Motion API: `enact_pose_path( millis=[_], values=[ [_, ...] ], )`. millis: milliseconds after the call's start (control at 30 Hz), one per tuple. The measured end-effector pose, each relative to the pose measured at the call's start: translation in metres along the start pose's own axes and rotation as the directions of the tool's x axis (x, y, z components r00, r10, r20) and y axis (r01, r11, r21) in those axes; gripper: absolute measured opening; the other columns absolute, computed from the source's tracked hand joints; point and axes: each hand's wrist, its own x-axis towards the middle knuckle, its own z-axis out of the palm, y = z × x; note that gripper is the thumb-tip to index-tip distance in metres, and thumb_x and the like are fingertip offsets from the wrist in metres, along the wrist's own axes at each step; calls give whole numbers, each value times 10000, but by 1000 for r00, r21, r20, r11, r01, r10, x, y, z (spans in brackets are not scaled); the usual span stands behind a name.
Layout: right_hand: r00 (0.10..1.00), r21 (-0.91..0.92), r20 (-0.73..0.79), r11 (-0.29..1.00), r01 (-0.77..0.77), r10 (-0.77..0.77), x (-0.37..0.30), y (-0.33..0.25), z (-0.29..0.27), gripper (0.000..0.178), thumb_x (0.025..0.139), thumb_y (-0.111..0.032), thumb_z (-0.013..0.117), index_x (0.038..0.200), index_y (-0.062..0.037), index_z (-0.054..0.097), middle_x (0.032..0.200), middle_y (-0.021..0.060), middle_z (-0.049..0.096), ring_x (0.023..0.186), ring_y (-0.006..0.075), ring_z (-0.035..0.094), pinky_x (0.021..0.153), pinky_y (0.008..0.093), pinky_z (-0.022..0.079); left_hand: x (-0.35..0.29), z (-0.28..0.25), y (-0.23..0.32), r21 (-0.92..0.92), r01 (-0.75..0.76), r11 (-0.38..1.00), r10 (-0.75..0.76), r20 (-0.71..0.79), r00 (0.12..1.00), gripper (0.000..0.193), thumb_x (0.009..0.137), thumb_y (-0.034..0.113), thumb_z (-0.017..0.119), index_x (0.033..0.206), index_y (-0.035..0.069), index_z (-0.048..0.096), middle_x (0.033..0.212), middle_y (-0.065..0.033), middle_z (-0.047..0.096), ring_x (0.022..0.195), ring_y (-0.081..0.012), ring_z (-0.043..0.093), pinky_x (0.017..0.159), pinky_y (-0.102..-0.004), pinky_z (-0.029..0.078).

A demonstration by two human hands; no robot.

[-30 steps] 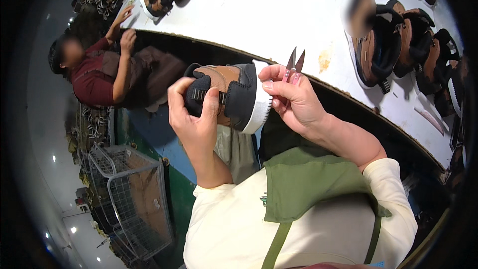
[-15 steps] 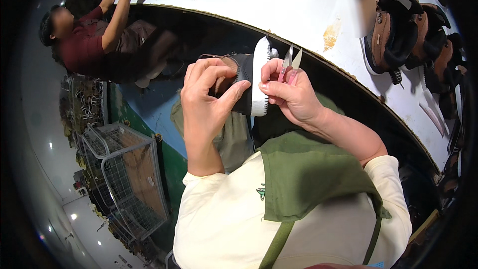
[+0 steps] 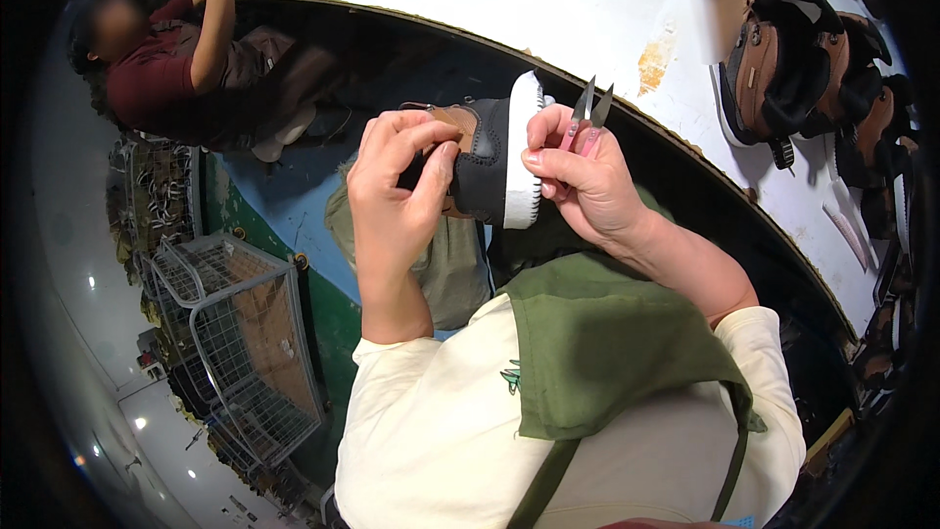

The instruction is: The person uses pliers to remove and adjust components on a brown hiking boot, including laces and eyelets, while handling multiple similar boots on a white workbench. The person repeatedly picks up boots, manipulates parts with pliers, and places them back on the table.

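A shoe point(image 3: 482, 162) with a black and brown upper and a white sole is held up in front of me, tipped on its side. My left hand point(image 3: 401, 171) is at its upper, thumb and fingers closed on the brown part; the exact spot pinched is partly hidden. Along the edge of the white sole rests my right hand point(image 3: 578, 162), thumb and forefinger closed at the rim. Tucked in that same hand is a pair of pink-handled thread snips point(image 3: 590, 120), blades apart and pointing away from me.
A white table point(image 3: 578, 10) with a worn edge curves past the shoe. Several brown-and-black shoes point(image 3: 759, 59) stand on its right side. Another person point(image 3: 162, 69) works at the far left. A grey wire cart point(image 3: 255, 353) is on the floor at left.
My left thumb has closed toward the fingers at the shoe's upper. Shoe and right hand have shifted slightly right, and more of the upper shows.
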Motion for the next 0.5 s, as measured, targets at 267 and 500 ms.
enact_pose_path(
  millis=[267, 500],
  values=[
    [1000, -6, 15, 1000, 1, -1, -1, 0, -1, 74, 831, -18, 624, 859, -71, 580, 754, -20, 552, 598, 31, 469, 525, 162, 366, -6, -1, 17, -12, -11, 1000, 12, 67, 998, 243, 615, -31, 732, 852, 3, 686, 868, -96, 606, 793, -217, 551, 668, -298, 458],
    [1000, -14, 30, 1000, 9, -8, -3, 3, -3, 74, 831, -19, 625, 871, -70, 590, 767, -16, 566, 608, 30, 481, 537, 166, 377, -9, 4, 10, 50, -93, 994, 86, 121, 989, 301, 583, 30, 799, 866, 33, 698, 871, -75, 603, 803, -221, 549, 695, -324, 455]
  ],
)
